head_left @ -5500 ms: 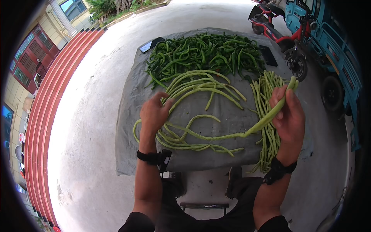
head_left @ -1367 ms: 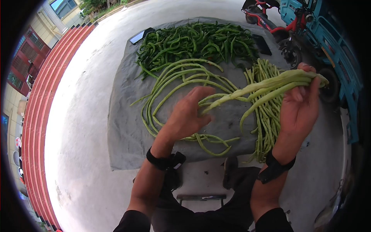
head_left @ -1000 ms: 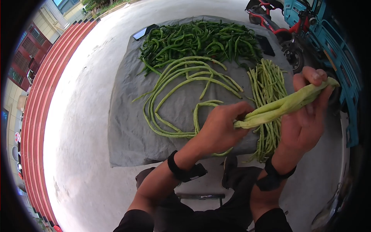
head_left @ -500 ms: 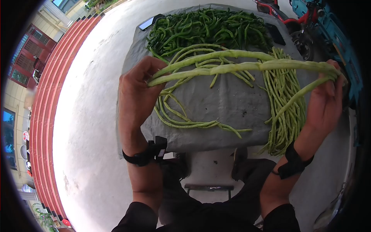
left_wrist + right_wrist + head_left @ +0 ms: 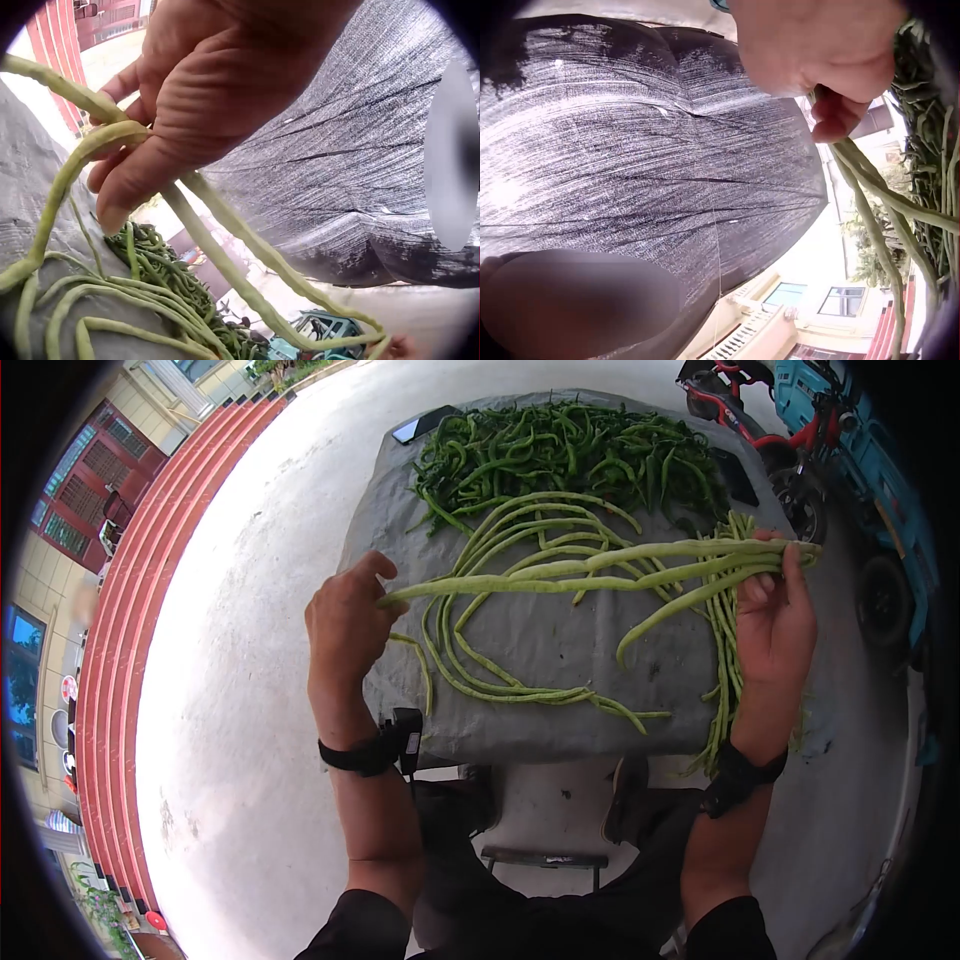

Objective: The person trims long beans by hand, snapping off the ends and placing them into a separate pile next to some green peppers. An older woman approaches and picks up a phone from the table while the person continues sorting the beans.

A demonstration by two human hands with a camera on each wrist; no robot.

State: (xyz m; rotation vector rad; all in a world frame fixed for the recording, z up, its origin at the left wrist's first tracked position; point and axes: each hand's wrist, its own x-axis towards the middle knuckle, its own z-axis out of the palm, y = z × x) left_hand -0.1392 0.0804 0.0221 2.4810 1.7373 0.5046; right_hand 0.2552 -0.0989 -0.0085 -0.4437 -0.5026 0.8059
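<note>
In the head view, my left hand [image 5: 350, 620] is at the left side of the grey cloth, pinching long green beans [image 5: 470, 585] between thumb and fingers. The left wrist view shows the beans bending over that hand, with ends dangling past the thumb [image 5: 124, 195]. My right hand [image 5: 775, 625], at the right, grips the gathered ends of the same beans, which stretch across between both hands above the cloth. One shorter end curves down loose near the right hand. Under them, several more long beans [image 5: 510, 680] lie in wide curves on the cloth.
A bundle of straight long beans [image 5: 722, 660] lies at the right, partly behind the right forearm. Green chili peppers [image 5: 560, 455] are heaped at the back, between two dark flat devices. The grey cloth [image 5: 600, 730] covers the table. A red scooter [image 5: 750, 430] and blue cart stand beyond.
Over the last second my left hand has drawn left from beside the right hand, stretching the beans out. Since half a second ago, the right hand has shifted left and a bean end hangs lower.
</note>
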